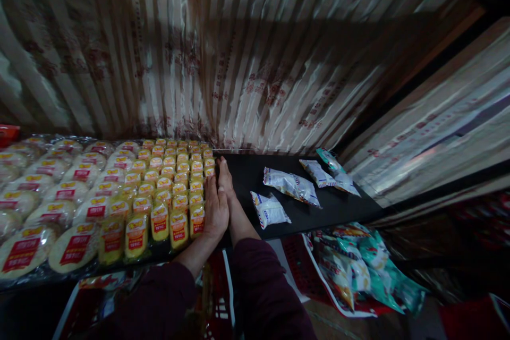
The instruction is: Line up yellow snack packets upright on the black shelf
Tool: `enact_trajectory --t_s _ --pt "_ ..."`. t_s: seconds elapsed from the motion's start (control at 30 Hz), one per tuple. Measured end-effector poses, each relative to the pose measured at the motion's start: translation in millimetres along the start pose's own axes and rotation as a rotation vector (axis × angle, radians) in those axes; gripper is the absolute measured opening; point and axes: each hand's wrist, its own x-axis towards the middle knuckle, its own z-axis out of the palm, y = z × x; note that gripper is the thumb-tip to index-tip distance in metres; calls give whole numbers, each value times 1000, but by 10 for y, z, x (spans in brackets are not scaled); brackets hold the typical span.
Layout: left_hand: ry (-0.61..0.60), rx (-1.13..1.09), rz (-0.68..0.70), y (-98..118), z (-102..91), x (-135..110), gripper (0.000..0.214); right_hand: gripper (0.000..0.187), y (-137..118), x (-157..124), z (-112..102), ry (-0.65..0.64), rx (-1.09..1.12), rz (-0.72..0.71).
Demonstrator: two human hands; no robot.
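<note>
My left hand (216, 207) lies flat along the right side of the rows of small yellow wrapped cakes (159, 220), its fingers stretched out. Just to its right, my right hand (226, 178) reaches a little farther back, also flat with straight fingers, by the end of the same rows. The two hands touch or overlap near the thumbs. The yellow packs have red and orange labels and stand in close lines on the black shelf (239, 175). Left of them are larger round pale wrapped cakes (74, 247) with red labels.
Several white snack bags (292, 183) lie loosely on the shelf to the right. Below the shelf edge stands a red basket (319, 276) with teal and white bags (366, 260). Another red basket (225, 287) sits under my arms. A printed, pleated plastic sheet (247, 64) hangs behind.
</note>
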Motion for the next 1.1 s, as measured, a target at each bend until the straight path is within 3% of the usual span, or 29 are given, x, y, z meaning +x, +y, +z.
enact_trajectory --t_s 0.2,0.43,0.8,1.1 --pt "31 6 20 -53 56 7 57 56 -146 -275 -142 -39 -69 32" --pt "14 26 -19 -50 85 -56 58 64 -157 -465 -255 -14 -35 84" --pt "3 -22 -7 -53 44 0 56 64 -283 -380 -163 -175 150 125" --pt "28 -33 19 -146 85 9 55 67 -204 -339 -148 -128 158 135"
